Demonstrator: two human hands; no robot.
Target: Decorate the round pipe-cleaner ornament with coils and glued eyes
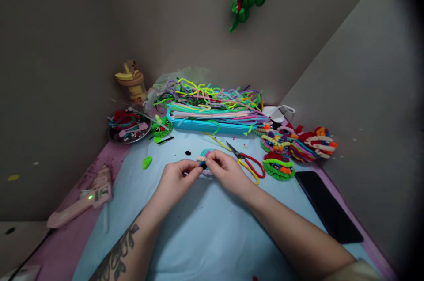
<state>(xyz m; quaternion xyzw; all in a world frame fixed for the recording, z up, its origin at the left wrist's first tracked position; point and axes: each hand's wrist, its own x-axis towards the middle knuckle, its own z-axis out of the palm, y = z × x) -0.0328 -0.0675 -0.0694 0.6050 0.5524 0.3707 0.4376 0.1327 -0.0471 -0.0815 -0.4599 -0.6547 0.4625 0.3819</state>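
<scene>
In front of me, both hands pinch a small multicoloured pipe-cleaner piece [202,157] with cream, teal, lavender and dark blue parts. My left hand [180,179] grips its left side between thumb and fingertips. On the other side my right hand [225,170] has closed thumb and fingers on it, hiding much of the piece. Scissors [243,156] with red and yellow handles lie spread just beyond my right hand. A yellow pipe cleaner [217,141] rests near their tip. A black dot-like piece [188,153] sits beyond my left hand.
A blue tray [212,127] heaped with pipe cleaners stands at the back. Finished pipe-cleaner figures [278,167] and a phone [327,206] lie right. A glue gun [82,203] with a lit green light, a metal bowl [112,136] and a green figure [161,127] are left.
</scene>
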